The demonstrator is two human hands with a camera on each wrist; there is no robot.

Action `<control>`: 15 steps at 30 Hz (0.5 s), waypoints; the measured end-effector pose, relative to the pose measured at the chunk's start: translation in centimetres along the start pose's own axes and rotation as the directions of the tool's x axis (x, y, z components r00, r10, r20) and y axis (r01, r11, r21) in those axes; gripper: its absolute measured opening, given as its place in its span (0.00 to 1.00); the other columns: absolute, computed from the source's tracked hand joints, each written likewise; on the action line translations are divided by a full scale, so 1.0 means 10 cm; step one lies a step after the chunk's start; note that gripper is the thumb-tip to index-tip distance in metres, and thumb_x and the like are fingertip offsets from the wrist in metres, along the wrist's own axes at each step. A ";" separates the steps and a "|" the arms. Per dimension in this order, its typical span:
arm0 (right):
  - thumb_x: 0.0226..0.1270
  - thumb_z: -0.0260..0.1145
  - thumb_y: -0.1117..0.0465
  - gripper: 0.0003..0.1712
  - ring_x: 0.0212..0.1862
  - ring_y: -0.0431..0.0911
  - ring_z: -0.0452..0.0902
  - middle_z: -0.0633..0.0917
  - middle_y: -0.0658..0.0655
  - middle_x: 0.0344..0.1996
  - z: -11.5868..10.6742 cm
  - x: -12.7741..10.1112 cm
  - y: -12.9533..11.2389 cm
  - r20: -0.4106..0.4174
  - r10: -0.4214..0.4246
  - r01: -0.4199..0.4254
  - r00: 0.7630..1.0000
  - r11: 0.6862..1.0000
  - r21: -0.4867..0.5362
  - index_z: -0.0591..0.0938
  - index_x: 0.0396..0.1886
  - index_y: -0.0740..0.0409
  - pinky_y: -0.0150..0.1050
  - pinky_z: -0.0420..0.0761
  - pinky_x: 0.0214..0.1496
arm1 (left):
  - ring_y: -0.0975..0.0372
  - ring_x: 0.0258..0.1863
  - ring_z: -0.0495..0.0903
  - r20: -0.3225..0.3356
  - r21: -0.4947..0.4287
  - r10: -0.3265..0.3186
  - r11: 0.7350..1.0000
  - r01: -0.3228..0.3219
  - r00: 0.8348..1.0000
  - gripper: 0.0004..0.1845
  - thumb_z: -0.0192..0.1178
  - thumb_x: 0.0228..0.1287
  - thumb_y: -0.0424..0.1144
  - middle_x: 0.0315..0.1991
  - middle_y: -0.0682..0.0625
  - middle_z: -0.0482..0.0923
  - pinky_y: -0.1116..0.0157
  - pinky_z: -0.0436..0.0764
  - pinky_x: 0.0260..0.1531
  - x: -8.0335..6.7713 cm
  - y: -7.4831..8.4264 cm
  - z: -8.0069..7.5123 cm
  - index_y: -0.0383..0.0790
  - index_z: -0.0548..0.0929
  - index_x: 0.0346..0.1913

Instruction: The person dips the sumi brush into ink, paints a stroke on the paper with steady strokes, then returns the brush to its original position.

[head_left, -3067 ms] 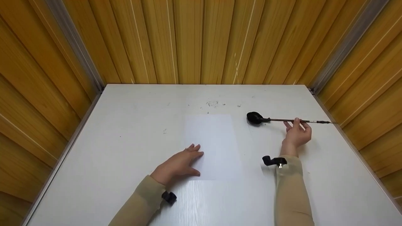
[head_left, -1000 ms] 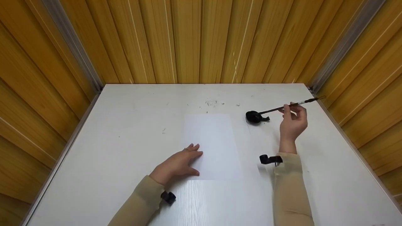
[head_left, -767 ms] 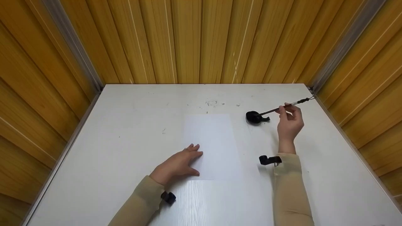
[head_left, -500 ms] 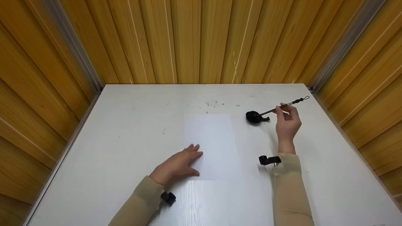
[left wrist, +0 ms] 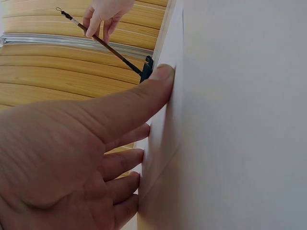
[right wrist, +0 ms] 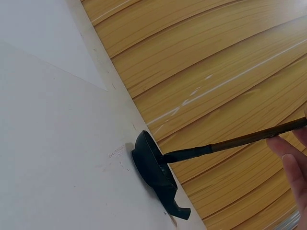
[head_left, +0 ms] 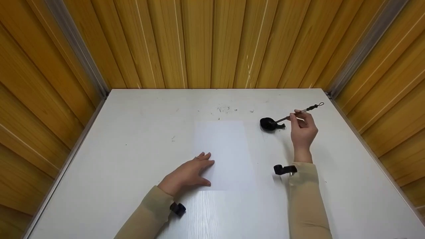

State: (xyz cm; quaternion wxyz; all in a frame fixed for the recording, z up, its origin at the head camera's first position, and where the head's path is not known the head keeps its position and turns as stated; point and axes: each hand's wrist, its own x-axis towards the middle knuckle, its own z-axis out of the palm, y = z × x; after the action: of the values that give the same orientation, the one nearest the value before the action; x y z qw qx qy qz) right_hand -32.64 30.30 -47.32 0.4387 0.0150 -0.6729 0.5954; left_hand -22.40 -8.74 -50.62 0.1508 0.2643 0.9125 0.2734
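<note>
My right hand (head_left: 303,129) pinches the wooden handle of a calligraphy brush (right wrist: 254,138) between thumb and fingers. The brush slants, its looped cord end up to the right. Its dark tip dips into a small black ink dish (head_left: 267,124) with a short curved stub on one side; the bristles inside are partly hidden by the rim in the right wrist view. My left hand (head_left: 187,174) rests with fingers spread on the left edge of a white sheet of paper (head_left: 229,152). In the left wrist view its thumb (left wrist: 160,76) and fingertips press on the sheet.
The white table (head_left: 139,116) carries small dark smudges (head_left: 224,109) beyond the paper. Wood-patterned walls (head_left: 199,43) close in the back and both sides. The ink dish stands right of the paper, near its far corner.
The brush, earlier lying flat across the dish with the right hand on its handle, has been raised to a slant with its tip in the dish. It then shifts left; the left hand stays still.
</note>
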 end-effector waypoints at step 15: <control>0.64 0.74 0.70 0.17 0.30 0.39 0.85 0.84 0.49 0.37 -0.02 0.05 -0.05 -0.205 0.054 -0.033 0.977 0.994 0.103 0.80 0.45 0.80 0.31 0.88 0.39 | 0.51 0.84 0.51 0.018 -0.024 -0.013 1.000 0.014 1.000 0.42 0.77 0.58 0.42 0.83 0.46 0.55 0.50 0.58 0.81 -0.01 0.01 -0.01 0.40 0.71 0.75</control>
State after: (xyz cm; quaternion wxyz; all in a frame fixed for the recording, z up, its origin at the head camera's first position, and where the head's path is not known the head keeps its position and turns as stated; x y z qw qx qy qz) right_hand -32.55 30.58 -46.58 0.4920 -0.0401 -0.5933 0.6359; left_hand -22.33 -8.75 -50.43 0.1639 0.2587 0.9095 0.2810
